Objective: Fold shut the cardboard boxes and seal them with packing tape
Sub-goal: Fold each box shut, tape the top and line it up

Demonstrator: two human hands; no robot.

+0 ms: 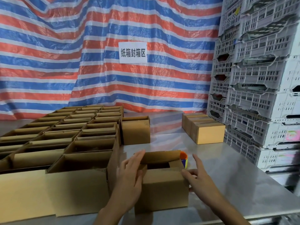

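Lower centre: a small cardboard box (162, 190) is sitting on the steel table (235, 172), its far flap standing half raised over a dark opening. The left hand (129, 174) is lying flat, fingers spread, against the box's left side and flap; the right hand (198, 177) is resting open on its right top edge. Left: rows of open boxes (68, 140). Right: sealed boxes (204, 129). Behind the box: a multicoloured tape dispenser (184, 159), partly hidden
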